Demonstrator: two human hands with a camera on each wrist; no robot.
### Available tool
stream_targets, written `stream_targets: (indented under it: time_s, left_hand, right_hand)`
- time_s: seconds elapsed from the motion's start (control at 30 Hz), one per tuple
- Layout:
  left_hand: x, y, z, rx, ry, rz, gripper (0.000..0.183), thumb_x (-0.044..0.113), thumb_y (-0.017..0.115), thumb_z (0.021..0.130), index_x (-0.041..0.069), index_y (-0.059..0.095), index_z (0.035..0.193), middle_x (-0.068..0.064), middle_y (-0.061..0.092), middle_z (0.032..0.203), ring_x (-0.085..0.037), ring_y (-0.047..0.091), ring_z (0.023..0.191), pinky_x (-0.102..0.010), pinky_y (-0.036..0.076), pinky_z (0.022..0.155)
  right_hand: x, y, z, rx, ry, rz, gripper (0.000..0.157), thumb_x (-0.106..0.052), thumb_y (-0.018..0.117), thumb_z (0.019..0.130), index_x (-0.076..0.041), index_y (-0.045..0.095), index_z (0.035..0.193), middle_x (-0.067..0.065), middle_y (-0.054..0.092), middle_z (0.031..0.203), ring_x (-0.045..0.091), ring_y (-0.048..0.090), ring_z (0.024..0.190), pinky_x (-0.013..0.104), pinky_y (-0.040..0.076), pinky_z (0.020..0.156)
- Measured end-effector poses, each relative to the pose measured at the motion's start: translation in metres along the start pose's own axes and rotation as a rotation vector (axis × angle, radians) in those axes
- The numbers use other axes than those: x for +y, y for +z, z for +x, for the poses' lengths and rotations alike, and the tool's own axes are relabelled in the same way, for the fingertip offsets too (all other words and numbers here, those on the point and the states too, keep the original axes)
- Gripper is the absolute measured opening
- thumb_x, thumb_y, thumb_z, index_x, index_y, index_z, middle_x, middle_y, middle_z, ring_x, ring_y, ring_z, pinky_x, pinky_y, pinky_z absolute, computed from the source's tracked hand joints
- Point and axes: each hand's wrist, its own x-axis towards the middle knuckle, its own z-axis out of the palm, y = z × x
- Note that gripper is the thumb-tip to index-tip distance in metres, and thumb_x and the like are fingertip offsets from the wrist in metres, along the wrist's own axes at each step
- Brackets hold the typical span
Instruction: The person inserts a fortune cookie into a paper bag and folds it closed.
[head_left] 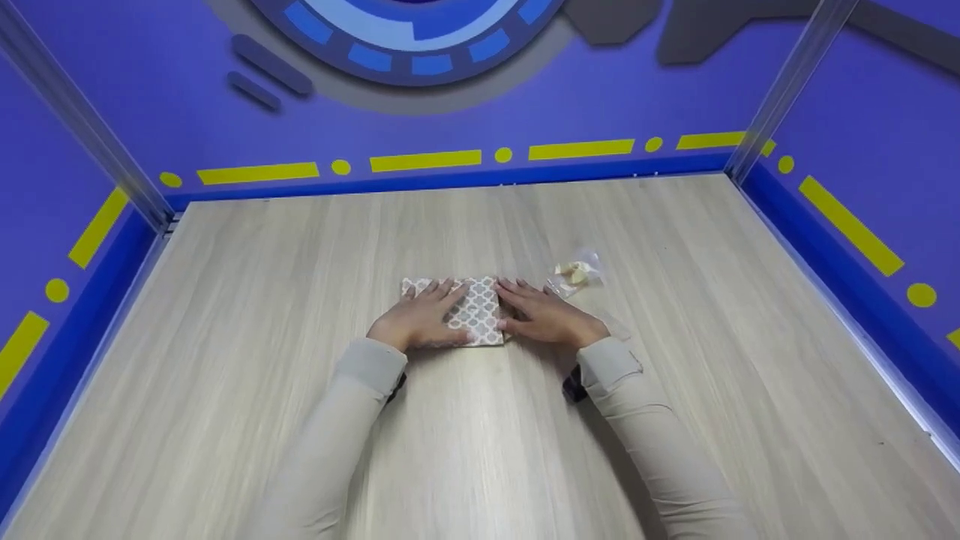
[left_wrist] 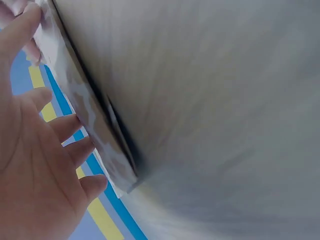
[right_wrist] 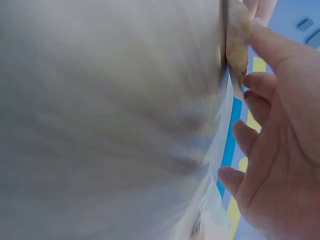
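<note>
A flat rectangular packet [head_left: 481, 304] with a grey-and-white lattice pattern lies on the wooden table, in front of both hands. Across its left part rests my left hand [head_left: 424, 319], fingers spread and nothing gripped. My right hand [head_left: 551, 319] touches the right edge with its fingertips and thumb. In the left wrist view, the packet [left_wrist: 92, 107] shows its near side, with loose layers along the lower edge, beside the extended fingers of the left hand [left_wrist: 42, 150]. The right wrist view has a brownish end of the packet [right_wrist: 237, 47] by the right hand [right_wrist: 282, 130].
Just beyond the right hand lies a small clear plastic bag [head_left: 577, 273] with pale yellow pieces inside. A faint transparent piece [head_left: 611, 325] is near the right wrist. Blue panels [head_left: 420, 135] with yellow marks wall the table [head_left: 262, 300] at the back and sides.
</note>
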Motion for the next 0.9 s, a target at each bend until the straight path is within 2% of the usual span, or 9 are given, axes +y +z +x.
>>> stream_targets:
  time_s: [0.17, 0.43, 0.6, 0.7, 0.9]
  left_hand:
    - [0.0004, 0.0024, -0.0022, -0.008, -0.003, 0.010, 0.087, 0.064, 0.053, 0.086, 0.025, 0.015, 0.155, -0.008, 0.010, 0.162, -0.032, 0.009, 0.149, -0.055, 0.007, 0.119]
    - [0.0015, 0.0068, -0.0040, -0.004, -0.015, 0.021, 0.083, 0.062, 0.054, 0.086, 0.026, 0.023, 0.153, -0.007, 0.010, 0.162, -0.032, 0.009, 0.149, -0.058, 0.006, 0.118]
    - [0.0046, 0.0063, -0.0038, -0.002, -0.021, 0.048, 0.070, 0.058, 0.044, 0.093, 0.025, 0.026, 0.153, -0.007, 0.012, 0.162, -0.032, 0.010, 0.149, -0.058, 0.006, 0.118]
    - [0.0055, 0.0049, -0.0026, 0.001, -0.012, 0.060, 0.064, 0.053, 0.040, 0.097, 0.023, 0.027, 0.152, -0.008, 0.013, 0.162, -0.031, 0.010, 0.149, -0.056, 0.008, 0.119]
    - [0.0047, 0.0022, -0.0002, 0.003, 0.015, 0.043, 0.068, 0.051, 0.046, 0.096, 0.018, 0.027, 0.152, -0.005, 0.013, 0.162, -0.024, 0.011, 0.149, -0.047, 0.011, 0.121]
  right_hand:
    - [0.0029, -0.0003, -0.0004, -0.056, 0.027, -0.022, 0.070, -0.045, 0.047, 0.099, -0.012, 0.020, 0.153, 0.005, 0.015, 0.161, 0.031, 0.010, 0.149, 0.059, 0.009, 0.117]
    - [0.0057, -0.0010, 0.0016, -0.095, 0.010, -0.047, 0.070, -0.041, 0.051, 0.098, -0.009, 0.021, 0.153, 0.006, 0.015, 0.161, 0.031, 0.010, 0.149, 0.059, 0.009, 0.117]
    - [0.0061, -0.0014, 0.0037, -0.105, 0.021, -0.041, 0.071, -0.039, 0.054, 0.097, -0.009, 0.022, 0.153, 0.006, 0.016, 0.161, 0.028, 0.012, 0.149, 0.056, 0.008, 0.118]
    - [0.0060, -0.0015, 0.0050, -0.103, 0.026, -0.044, 0.072, -0.039, 0.055, 0.096, -0.010, 0.022, 0.153, 0.006, 0.016, 0.161, 0.027, 0.013, 0.149, 0.055, 0.008, 0.119]
    - [0.0050, -0.0022, 0.0071, -0.090, 0.000, -0.068, 0.072, -0.037, 0.056, 0.096, -0.007, 0.023, 0.152, 0.009, 0.017, 0.160, 0.028, 0.016, 0.148, 0.055, 0.011, 0.118]
